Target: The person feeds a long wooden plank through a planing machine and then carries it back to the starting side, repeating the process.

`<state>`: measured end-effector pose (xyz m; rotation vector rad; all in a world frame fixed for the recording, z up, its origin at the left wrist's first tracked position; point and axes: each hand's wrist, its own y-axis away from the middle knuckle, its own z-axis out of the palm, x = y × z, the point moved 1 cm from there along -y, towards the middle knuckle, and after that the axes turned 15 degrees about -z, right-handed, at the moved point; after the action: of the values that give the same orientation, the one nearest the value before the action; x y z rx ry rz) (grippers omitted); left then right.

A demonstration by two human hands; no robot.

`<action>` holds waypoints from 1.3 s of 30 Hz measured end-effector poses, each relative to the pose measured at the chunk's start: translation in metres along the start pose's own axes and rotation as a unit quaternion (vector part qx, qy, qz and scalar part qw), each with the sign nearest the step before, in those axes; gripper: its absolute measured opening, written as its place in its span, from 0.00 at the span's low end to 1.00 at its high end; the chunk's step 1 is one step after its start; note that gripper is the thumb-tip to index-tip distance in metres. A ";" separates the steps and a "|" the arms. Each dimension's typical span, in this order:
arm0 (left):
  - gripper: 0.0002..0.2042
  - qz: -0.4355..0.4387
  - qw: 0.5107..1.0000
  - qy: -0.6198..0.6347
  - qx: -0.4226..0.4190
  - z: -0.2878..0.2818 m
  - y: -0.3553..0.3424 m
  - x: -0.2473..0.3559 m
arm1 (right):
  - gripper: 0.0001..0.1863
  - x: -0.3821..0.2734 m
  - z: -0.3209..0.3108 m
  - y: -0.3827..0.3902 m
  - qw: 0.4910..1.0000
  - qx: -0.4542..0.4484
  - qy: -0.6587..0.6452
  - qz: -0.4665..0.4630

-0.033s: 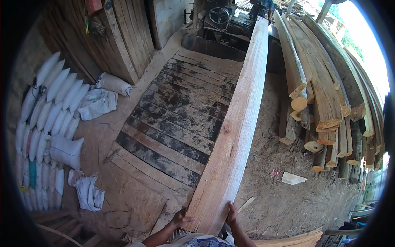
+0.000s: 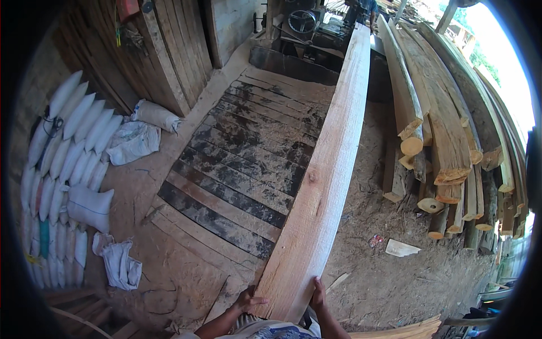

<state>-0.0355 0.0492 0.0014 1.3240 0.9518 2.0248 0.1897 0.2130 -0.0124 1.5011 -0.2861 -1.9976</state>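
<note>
Head view: sawn board (image 2: 322, 175) held by both hands at its near end

The board extends from the wearer's body toward a machine with a handwheel (image 2: 301, 21); contact between the two cannot be determined. The left hand (image 2: 245, 301) grips the left edge, fingers bent partway round it, tips on the upper face. The right hand (image 2: 319, 295) holds the right edge, thumb uppermost; its remaining fingers are largely hidden, and how far they close cannot be told. Left of the board lies a slatted platform (image 2: 240, 164), dark and dusty. Stacked timbers (image 2: 449, 133) stand to the right, with a pale offcut (image 2: 402, 247) on the ground nearby. White sacks (image 2: 61, 151) are piled at far left. A co-worker (image 2: 372, 7) is beside the board's far end.
</note>
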 end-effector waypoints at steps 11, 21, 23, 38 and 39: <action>0.37 -0.006 0.999 0.047 0.004 0.014 -0.156 0.234 | 0.33 -0.150 0.011 -0.232 0.999 0.033 0.007 -0.003; 0.36 0.035 0.999 0.041 -0.003 0.027 -0.320 0.473 | 0.34 -0.299 0.023 -0.476 0.997 0.060 0.046 -0.010; 0.35 0.055 0.998 0.030 0.001 0.031 -0.360 0.520 | 0.34 -0.330 0.026 -0.527 0.996 0.077 0.035 -0.010; 0.33 0.074 0.995 0.055 -0.038 0.055 -0.631 0.884 | 0.33 -0.599 0.056 -0.888 0.983 0.071 0.167 -0.024; 0.33 0.069 0.995 0.058 -0.035 0.056 -0.649 0.908 | 0.33 -0.609 0.049 -0.909 0.983 0.069 0.169 -0.018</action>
<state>-0.2881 1.1378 -0.0005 1.2774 0.8509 2.2407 -0.0662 1.2776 0.0192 1.9128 -0.2607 -1.7394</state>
